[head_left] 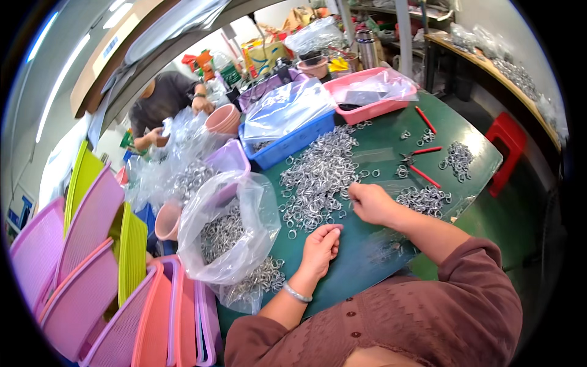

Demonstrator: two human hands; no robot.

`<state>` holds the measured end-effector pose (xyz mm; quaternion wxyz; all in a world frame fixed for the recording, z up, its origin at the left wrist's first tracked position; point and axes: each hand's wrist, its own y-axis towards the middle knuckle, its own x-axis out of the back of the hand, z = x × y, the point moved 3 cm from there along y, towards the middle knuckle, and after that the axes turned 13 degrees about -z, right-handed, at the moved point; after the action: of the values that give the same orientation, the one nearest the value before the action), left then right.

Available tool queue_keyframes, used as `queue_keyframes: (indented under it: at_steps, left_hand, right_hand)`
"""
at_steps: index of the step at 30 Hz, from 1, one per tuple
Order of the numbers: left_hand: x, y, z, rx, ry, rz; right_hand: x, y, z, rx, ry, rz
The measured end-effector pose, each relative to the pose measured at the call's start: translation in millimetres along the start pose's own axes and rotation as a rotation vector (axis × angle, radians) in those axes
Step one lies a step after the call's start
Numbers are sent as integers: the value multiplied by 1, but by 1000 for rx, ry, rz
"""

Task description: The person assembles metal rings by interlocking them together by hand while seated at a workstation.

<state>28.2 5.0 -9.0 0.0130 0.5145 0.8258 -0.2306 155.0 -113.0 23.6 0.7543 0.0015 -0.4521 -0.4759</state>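
Observation:
A big pile of silver metal rings [321, 168] spreads over the green tabletop [367, 244] in front of me. My right hand [372, 203] is closed at the pile's right edge, fingers curled down near the loose rings; whatever it pinches is hidden. Nearer to me, just below the pile, my left hand [321, 248] is also closed, thumb pressed to the forefinger, and I cannot make out anything in it. A smaller heap of rings [424, 200] lies beside my right forearm. Red-handled pliers [416, 164] rest spread apart beyond my right hand.
At left stand an open clear bag [229, 238] of metal pieces and stacked plastic baskets [92, 257]. A blue bin [290, 128] and a pink tray [373, 95] line the far side. Another person [165, 101] works at far left. A red stool [507, 150] stands right.

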Motion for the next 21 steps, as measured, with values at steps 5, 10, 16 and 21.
queue_keyframes:
  at_steps: [5,10,16,21]
  left_hand:
    - [-10,3,5,-2,-103,-41]
    - [1,6,3,-86,-132,-79]
    - [7,5,0,-96,-149,-125]
    - [5,3,-3,-105,-140,-152]
  right_hand:
    - [9,-18,32,350,108,-15]
    - [-1,-24,44,486,178,-68]
    - [-3,-22,50,503,221,-49]
    - [2,-17,46,430,304,-87]
